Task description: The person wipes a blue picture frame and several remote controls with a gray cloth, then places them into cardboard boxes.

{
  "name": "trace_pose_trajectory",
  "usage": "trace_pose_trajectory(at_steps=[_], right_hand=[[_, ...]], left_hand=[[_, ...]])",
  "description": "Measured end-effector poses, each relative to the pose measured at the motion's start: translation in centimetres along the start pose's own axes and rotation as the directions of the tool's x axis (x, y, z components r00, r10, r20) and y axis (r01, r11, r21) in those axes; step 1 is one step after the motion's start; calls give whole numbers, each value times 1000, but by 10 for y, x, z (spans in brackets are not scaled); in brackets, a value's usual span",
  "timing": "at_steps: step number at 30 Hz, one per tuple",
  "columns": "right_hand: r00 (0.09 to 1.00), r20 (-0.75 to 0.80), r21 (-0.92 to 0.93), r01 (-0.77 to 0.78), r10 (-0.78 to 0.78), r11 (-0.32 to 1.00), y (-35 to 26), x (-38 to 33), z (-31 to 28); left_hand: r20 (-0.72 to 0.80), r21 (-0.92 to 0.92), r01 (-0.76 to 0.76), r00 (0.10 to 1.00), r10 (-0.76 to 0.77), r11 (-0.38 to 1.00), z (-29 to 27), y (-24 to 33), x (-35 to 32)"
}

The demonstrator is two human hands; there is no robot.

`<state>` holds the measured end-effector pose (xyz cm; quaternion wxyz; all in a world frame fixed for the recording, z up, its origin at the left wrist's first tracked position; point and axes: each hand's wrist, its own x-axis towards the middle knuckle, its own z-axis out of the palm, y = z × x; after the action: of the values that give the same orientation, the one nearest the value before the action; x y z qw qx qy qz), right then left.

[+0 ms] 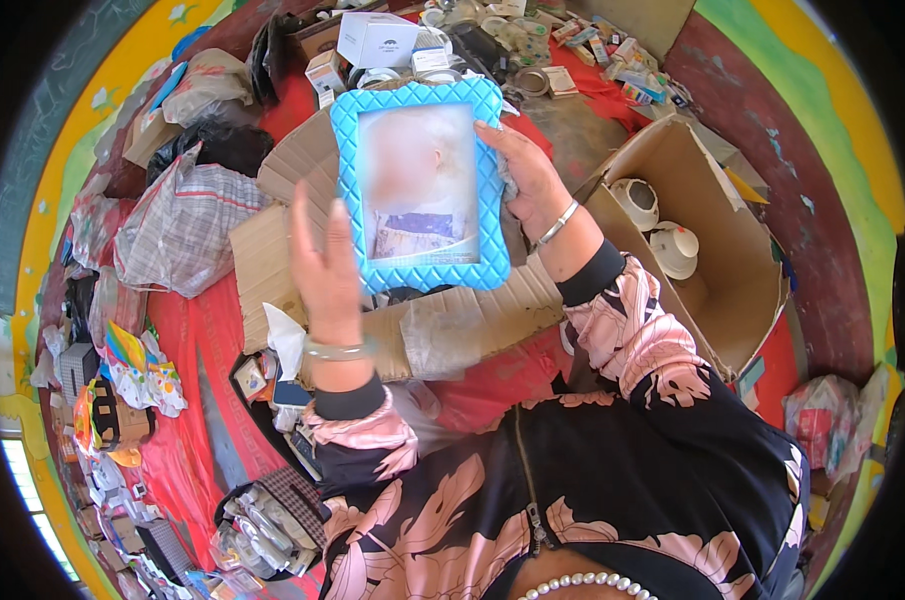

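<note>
A bright blue picture frame (349, 180) with a quilted, scalloped border is held up in front of me, a photo behind its clear front. My right hand (534, 180) grips its right edge, thumb on the front and the other fingers behind. Something greyish, perhaps a cloth, shows beneath that hand; I cannot make out what it is. My left hand (329, 270), slightly blurred, is raised beside the frame's lower left edge with fingers stretched and apart, holding nothing. Below the frame lies an opened cardboard box (397, 335) with its flaps spread.
On the right stands a tall cardboard box (732, 270) with white bowl-shaped items (674, 250) inside. A checked woven bag (187, 225) sits at the left. Small boxes (377, 40) and jumbled goods crowd the far side. Red sheeting (187, 385) covers part of the floor.
</note>
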<state>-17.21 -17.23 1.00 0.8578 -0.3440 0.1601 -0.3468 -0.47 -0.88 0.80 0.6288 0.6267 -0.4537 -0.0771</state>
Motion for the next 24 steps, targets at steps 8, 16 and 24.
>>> trace_pose_trajectory(at_steps=[8,16,24], right_hand=[[995,97,19,-35,33,999,-7,-6,1],[952,-289,-75,77,-95,994,-11,1,11],[821,-199,-305,467,-535,830,-27,-11,20]], left_hand=[[444,-714,519,855,-269,470,-8,0,-10],[352,-717,458,888,-295,525,5,-3,-12],[210,-775,354,925,-316,523,5,-3,-14]])
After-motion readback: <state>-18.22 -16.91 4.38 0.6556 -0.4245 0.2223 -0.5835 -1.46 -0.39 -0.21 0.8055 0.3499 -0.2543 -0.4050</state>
